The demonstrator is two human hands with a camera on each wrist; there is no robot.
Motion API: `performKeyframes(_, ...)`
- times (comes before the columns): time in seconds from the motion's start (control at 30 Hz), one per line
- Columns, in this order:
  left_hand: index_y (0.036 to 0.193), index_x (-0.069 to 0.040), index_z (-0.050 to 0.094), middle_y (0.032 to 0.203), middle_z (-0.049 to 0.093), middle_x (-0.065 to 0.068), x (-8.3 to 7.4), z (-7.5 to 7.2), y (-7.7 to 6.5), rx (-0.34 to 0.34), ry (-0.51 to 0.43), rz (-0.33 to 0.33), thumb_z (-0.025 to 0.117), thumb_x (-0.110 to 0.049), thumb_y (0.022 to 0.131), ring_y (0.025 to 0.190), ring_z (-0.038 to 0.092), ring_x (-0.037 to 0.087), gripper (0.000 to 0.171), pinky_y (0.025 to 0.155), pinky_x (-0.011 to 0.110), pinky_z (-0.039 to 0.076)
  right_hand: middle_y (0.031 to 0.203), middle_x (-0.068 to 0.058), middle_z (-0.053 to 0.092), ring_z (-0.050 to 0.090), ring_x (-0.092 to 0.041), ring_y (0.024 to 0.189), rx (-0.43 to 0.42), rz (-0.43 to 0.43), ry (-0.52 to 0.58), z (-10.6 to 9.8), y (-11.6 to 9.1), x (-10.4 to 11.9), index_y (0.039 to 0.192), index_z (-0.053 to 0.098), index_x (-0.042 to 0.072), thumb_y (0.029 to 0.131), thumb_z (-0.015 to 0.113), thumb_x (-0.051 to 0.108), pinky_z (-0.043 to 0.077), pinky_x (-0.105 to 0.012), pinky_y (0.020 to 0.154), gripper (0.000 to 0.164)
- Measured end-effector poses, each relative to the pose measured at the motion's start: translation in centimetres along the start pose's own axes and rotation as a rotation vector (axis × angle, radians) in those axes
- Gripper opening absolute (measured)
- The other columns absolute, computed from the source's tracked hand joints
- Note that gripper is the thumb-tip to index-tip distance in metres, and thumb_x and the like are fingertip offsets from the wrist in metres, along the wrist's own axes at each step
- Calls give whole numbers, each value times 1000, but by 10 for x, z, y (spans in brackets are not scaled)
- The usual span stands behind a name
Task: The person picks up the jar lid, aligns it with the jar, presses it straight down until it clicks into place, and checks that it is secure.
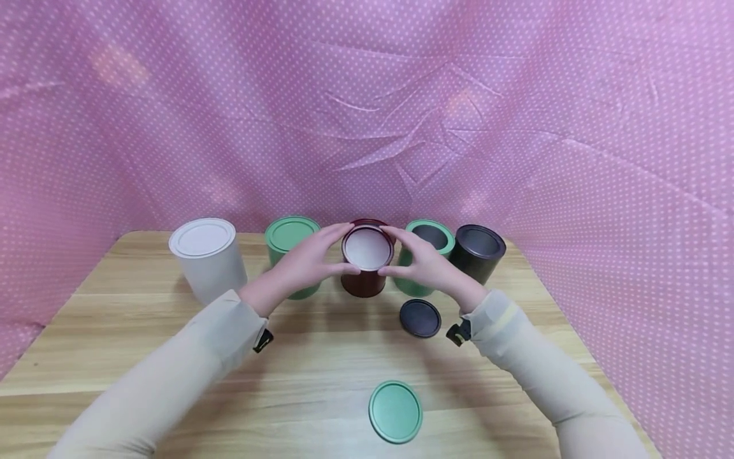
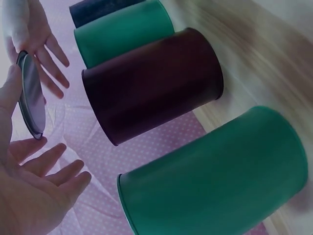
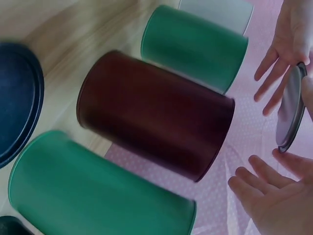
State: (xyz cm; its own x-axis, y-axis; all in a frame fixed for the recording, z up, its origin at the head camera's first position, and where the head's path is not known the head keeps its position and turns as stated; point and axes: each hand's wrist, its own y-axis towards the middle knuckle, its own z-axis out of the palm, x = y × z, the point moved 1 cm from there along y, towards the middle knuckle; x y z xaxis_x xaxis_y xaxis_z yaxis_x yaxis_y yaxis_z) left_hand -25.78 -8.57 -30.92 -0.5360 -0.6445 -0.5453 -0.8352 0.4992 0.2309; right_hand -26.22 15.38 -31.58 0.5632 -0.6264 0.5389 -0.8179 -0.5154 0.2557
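Note:
Both hands hold a round lid (image 1: pixel 367 248) between them, with a pale inner face and a dark rim. My left hand (image 1: pixel 304 260) has thumb and index finger at its left edge; my right hand (image 1: pixel 427 262) does the same at the right edge. The other fingers of both hands spread out loosely, as the wrist views show. In the head view the lid overlaps the dark red can (image 1: pixel 363 285), which stands upright on the table. From the left wrist, the lid (image 2: pixel 33 98) appears tilted up, apart from the red can's top end (image 2: pixel 151 85).
A white can (image 1: pixel 209 268) and a lidded green can (image 1: pixel 292 236) stand to the left. Right of the red can are an open green can (image 1: pixel 414 287) and a black can (image 1: pixel 478 252). A black lid (image 1: pixel 420 318) and a green lid (image 1: pixel 395 412) lie on the wooden table (image 1: pixel 309 389).

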Motion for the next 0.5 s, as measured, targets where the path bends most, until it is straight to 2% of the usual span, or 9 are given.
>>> performKeyframes(0.2,150,-6,35,152,40,13,-2,0,13,9,49,3,74,-44,83,141,36,31,86,117,47,28,148,-11,45,42,-30,136,15,-3,15,-11,7,-10,148,39,11,82,78,25,35,-50,112,78)
performKeyframes(0.33,150,-6,33,153,39,13,-4,-1,20,22,61,-13,72,-44,84,142,33,31,86,118,48,27,148,-13,45,41,-30,137,20,5,-4,-17,12,-14,148,38,10,83,78,27,35,-50,113,78)
performKeyframes(0.5,149,-6,36,152,41,12,-3,-3,31,30,82,-2,72,-45,85,142,33,30,84,119,47,26,147,-14,45,40,-30,138,22,-2,-31,-24,18,-19,147,39,7,83,77,27,34,-48,114,77)
